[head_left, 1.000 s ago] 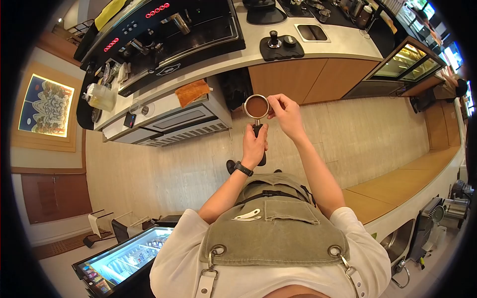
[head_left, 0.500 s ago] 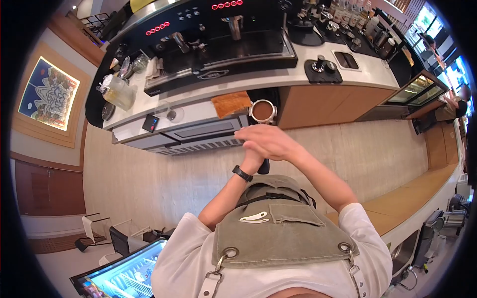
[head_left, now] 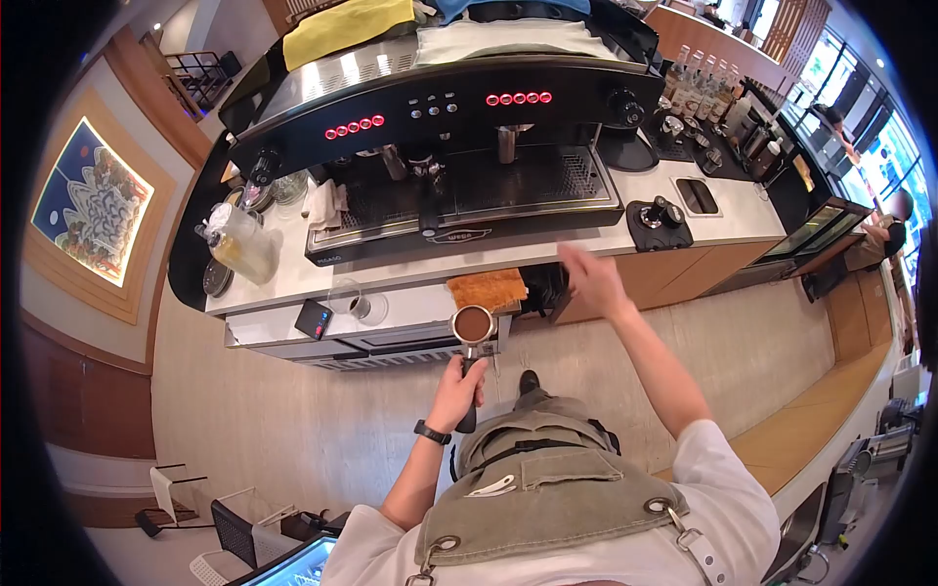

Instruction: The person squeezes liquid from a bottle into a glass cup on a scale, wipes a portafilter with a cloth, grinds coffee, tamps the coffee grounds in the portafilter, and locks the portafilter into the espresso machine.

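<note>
My left hand (head_left: 457,393) is wrapped around the black handle of a portafilter (head_left: 473,323), held just in front of the counter's edge. Brown ground coffee fills its basket, which faces up. To the right, my right hand (head_left: 592,278) hangs in the air with nothing in it, slightly blurred, its fingers stretched out. Beyond that hand, a coffee tamper (head_left: 660,210) stands on a black mat (head_left: 664,237) on the counter. An orange-brown cloth (head_left: 486,288) lies right behind the portafilter's basket.
A large espresso machine (head_left: 464,210) spans the counter, with another portafilter locked into it. A small black scale (head_left: 314,318), a glass (head_left: 362,307) and a jug (head_left: 239,249) stand on the left. Several bottles (head_left: 700,83) are at the back right, and a person (head_left: 876,239) is farther off.
My hands have come apart: the right moved right and away from the portafilter, while the left carried the portafilter to the left. The view has tilted up, showing more of the espresso machine.
</note>
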